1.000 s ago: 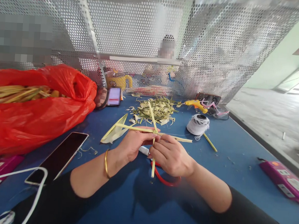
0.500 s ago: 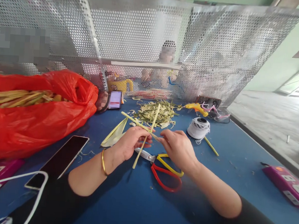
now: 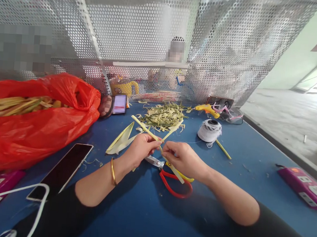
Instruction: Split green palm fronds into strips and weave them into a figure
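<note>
- Head view, change: the crossed leaf strips have turned clockwise; one arm now points up and right, and another runs from under the right hand toward the person. The crossing remains between the fingertips, so the handling is still centred there.
- Left hand: thumb and fingers closed together, pinching the strips just beside their crossing; one lower end shows just below this hand.
- Right hand: fingers curled, thumb and forefinger closed on the arm slanting below the crossing. The hands are very near each other; whether they touch is unclear.
- Below the hands: scissors, lying on the blue table, a strip end over their handles.
- Beyond the hands: a pile of trimmings; to the right, a thread spool.
- Left of the left hand: a folded leaf, a phone and a red bag.
</note>
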### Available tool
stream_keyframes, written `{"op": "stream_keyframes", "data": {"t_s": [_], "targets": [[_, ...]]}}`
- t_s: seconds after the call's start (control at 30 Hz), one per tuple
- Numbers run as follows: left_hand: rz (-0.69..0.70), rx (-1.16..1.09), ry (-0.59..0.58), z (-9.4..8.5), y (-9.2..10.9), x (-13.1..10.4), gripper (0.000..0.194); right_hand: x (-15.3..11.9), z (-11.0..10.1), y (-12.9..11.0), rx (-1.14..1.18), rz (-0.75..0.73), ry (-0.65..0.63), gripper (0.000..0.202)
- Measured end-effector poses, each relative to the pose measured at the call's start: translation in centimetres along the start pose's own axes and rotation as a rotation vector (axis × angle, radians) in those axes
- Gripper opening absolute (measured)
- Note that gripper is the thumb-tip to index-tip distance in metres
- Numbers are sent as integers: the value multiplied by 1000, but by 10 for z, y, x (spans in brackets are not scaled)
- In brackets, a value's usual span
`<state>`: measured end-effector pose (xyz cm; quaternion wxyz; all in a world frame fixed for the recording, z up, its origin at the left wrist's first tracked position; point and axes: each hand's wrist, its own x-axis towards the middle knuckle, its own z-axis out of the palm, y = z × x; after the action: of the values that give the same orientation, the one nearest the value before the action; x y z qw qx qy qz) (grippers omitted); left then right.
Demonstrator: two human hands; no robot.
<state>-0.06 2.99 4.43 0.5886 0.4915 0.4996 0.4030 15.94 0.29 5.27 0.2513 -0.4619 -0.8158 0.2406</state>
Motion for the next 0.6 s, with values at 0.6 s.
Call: {"op": "stream_keyframes", "data": {"t_s": [0.6], "targets": [[-21, 125, -104, 1, -2, -2, 22, 19, 9, 22, 925, 478, 336, 37]]}}
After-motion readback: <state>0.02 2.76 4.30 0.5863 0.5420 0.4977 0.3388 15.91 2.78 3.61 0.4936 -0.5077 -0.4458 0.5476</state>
